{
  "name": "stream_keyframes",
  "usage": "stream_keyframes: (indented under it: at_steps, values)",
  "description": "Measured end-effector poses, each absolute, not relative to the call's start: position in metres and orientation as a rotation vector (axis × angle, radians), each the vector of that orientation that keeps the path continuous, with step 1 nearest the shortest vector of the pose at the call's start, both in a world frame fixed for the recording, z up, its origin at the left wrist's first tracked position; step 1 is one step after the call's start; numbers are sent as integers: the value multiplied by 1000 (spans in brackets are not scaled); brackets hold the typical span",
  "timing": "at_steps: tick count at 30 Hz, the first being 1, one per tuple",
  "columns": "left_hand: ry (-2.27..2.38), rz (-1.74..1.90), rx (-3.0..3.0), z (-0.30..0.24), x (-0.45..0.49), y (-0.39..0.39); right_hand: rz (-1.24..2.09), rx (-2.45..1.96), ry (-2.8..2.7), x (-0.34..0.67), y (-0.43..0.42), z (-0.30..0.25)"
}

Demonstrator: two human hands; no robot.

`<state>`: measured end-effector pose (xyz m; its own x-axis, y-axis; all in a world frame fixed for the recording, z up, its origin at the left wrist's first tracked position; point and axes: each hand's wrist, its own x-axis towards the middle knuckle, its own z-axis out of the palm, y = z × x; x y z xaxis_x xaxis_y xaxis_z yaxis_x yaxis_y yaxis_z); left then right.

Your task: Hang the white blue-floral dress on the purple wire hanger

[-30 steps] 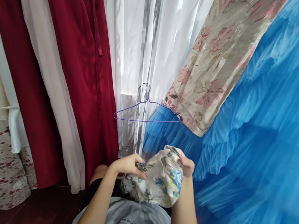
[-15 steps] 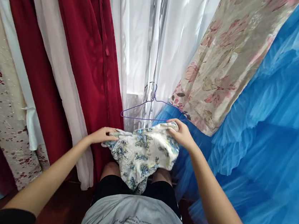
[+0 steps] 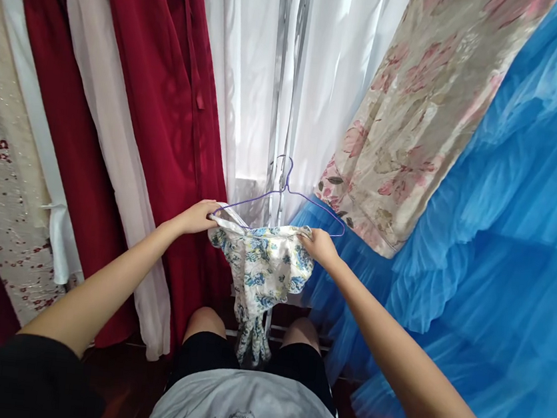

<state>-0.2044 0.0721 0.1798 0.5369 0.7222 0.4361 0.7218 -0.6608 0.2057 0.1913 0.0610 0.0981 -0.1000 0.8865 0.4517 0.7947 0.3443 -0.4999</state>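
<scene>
A small white garment with blue flowers [image 3: 262, 271] hangs between my two hands, just under a purple wire hanger [image 3: 304, 202] that hangs on a silver rack pole [image 3: 285, 89]. My left hand [image 3: 200, 217] pinches the garment's left top corner right at the hanger's left end. My right hand [image 3: 318, 245] grips the garment's right top edge below the hanger's bottom wire. The garment's lower part dangles down toward my knees.
Hanging clothes crowd both sides: dark red dresses [image 3: 171, 89] and pale sheer ones [image 3: 102, 122] on the left, a beige floral dress [image 3: 414, 117] and a big blue tulle skirt [image 3: 504, 261] on the right. White curtain [image 3: 244, 64] behind. Dark wooden floor [image 3: 123, 379] below.
Both hands have lifted the flowered garment away from my lap, spread it out, and brought it up to the purple hanger. My arms are now stretched forward.
</scene>
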Motion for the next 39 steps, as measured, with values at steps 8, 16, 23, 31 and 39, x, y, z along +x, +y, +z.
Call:
stream_keyframes:
  at_steps: [8, 16, 23, 31, 39]
  values:
    - [1605, 529, 2883, 206, -233, 37, 155, -1581, -1923, 174, 49, 106]
    - [1281, 922, 2835, 212, -145, 49, 207, -1468, -1974, 173, 32, 110]
    - [1687, 1250, 2742, 190, -109, 37, 158, -1241, -1743, 227, 19, 100]
    - [1639, 1259, 2796, 186, -111, 34, 140, -1379, -1791, 292, 45, 110]
    - [1531, 1371, 2738, 189, -112, 33, -37, -1284, -1839, 301, 25, 121]
